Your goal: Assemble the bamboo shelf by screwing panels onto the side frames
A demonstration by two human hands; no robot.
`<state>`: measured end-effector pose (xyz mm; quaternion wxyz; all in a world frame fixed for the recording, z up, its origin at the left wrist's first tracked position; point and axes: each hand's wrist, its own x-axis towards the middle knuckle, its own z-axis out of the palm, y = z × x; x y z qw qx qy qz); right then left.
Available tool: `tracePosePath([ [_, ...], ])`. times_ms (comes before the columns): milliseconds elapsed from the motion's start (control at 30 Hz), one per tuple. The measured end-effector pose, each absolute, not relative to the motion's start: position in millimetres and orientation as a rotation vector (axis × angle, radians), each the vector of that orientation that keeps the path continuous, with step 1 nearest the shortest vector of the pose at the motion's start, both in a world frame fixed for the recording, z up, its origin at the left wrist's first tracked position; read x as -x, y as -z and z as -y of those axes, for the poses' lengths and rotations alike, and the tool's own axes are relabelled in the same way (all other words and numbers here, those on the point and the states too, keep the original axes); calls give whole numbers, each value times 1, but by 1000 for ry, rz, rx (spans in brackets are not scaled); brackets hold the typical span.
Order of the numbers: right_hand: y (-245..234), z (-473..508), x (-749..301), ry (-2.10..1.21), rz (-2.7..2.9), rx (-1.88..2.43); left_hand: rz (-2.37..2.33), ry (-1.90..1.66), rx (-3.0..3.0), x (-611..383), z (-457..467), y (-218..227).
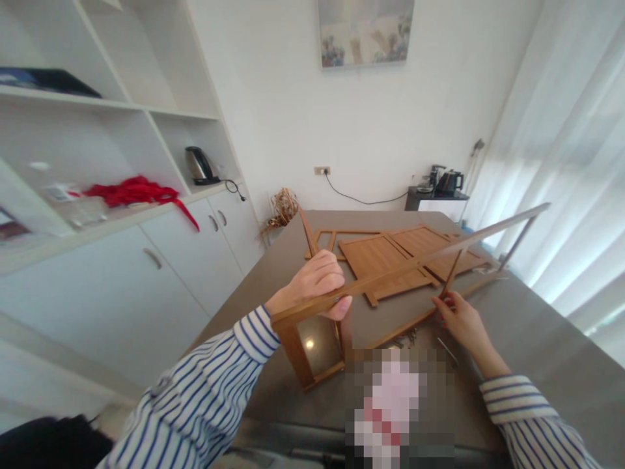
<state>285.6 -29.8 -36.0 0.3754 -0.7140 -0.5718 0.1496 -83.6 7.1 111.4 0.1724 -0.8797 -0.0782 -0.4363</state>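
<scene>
A long wooden frame (375, 280) stands on edge on the table, its upper rail rising toward the right. My left hand (319, 283) is closed around this rail near its left end. A thin wooden slat (308, 233) sticks up behind that hand; whether the hand also holds it, I cannot tell. Lower right, my right hand (461, 322) pinches a slanting wooden crosspiece (452, 273) near its lower end, close to the frame's bottom rail (405, 326). Small metal screws (411, 337) and a thin metal rod (448, 352) lie near my right hand.
Slatted wooden panels (385, 264) and a flat open wooden frame (334, 241) lie farther back on the grey table (547, 339). A blurred pinkish patch (395, 384) covers the near side. White cabinets (166, 260) line the left; a kettle (449, 182) stands behind.
</scene>
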Motion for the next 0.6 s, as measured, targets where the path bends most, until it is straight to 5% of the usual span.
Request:
tracePosePath([
  [600, 34, -6, -277, -307, 1452, 1874, 18, 1172, 2510, 87, -37, -130],
])
